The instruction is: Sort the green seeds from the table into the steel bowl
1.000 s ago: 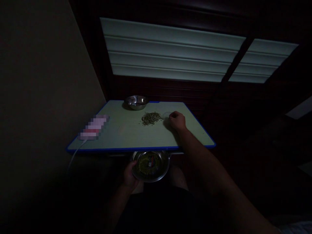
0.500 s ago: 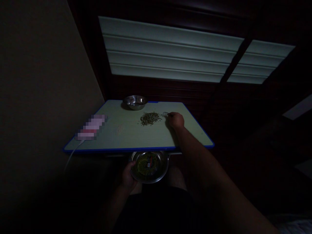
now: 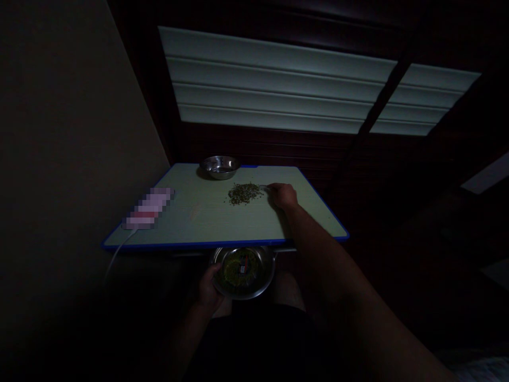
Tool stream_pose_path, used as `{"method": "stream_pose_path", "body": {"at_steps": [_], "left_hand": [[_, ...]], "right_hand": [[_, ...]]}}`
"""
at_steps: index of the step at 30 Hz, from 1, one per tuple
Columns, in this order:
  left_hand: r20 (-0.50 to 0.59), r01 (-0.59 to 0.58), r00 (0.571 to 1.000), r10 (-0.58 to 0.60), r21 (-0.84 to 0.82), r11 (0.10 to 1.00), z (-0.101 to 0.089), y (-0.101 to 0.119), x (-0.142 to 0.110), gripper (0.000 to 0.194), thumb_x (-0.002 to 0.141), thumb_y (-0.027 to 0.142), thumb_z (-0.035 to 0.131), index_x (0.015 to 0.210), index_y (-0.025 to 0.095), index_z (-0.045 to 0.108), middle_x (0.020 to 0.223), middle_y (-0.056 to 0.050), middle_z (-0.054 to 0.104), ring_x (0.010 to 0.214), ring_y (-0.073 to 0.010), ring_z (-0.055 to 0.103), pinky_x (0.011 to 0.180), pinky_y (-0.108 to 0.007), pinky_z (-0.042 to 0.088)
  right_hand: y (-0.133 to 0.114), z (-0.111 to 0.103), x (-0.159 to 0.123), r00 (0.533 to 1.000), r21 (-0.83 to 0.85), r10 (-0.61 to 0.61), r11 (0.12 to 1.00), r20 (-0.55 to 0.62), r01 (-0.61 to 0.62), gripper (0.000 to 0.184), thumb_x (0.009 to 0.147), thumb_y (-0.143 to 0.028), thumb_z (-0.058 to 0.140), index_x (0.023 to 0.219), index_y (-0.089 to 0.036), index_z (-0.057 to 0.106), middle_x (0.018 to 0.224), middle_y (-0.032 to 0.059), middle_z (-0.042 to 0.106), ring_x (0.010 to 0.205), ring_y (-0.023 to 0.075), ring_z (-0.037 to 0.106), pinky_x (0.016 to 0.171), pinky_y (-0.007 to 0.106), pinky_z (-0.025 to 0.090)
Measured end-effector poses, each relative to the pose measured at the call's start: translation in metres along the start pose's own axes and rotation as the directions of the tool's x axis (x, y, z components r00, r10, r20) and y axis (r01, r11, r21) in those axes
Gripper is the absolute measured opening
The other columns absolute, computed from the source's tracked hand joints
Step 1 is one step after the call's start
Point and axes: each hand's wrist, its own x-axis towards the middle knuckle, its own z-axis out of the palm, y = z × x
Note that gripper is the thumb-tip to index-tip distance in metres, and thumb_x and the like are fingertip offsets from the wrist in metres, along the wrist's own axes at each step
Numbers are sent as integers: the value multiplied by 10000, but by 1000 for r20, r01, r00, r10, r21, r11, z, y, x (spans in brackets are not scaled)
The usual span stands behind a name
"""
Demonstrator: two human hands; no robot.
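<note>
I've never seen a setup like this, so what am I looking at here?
There's no machine: these are a person's bare hands, seen by a camera on their head looking forward and down. On the pale table lie a pile of small dark bits, a metal bowl and a pixelated pink thing with a white cable. The left hand holds a second bowl below the table's near edge, with greenish stuff inside. The right hand holds something thin at the pile, too dim to name.

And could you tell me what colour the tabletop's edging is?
Blue edging, clearest in the head view.
</note>
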Motion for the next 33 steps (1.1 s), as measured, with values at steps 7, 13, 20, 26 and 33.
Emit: {"method": "stream_pose_path", "body": {"at_steps": [7,13,20,26,33], "left_hand": [[5,37,999,-37,-24,999,1,2,-2,151,624,289,658,684,175,736,688,-77,757,741,-269,720,715,-361,575],[15,38,999,-37,-35,999,3,2,-3,157,625,288,651,695,175,735,697,-78,760,757,-281,722,740,-377,571],[18,46,999,-46,-24,999,1,1,-3,184,632,284,667,739,155,745,733,-84,768,782,-275,716,754,-367,565],[39,35,999,-34,-37,999,-2,0,-1,191,626,287,682,758,160,738,741,-87,762,821,-302,720,784,-393,559],[-14,25,1000,-25,-14,1000,-2,0,1,148,629,285,664,700,175,732,699,-68,756,774,-281,721,747,-383,573]], "right_hand": [[5,4,-1,999,59,-33,998,-16,34,267,906,-304,550,1060,-278,766,1101,48,758,1055,231,661,916,316,469],[0,-2,-10,999,105,-35,994,-1,35,206,840,-292,620,973,-254,772,989,34,774,920,195,687,831,271,482],[-10,-10,-22,998,126,-58,990,11,56,165,819,-293,637,896,-228,767,943,44,772,894,190,681,802,268,482],[-16,-8,-25,993,189,-113,976,34,105,162,787,-237,613,850,-198,757,868,51,762,804,177,670,775,270,481],[-8,-10,-19,998,335,55,941,-29,-43,283,723,-199,584,960,-166,734,831,38,732,727,153,631,699,246,471]]}}
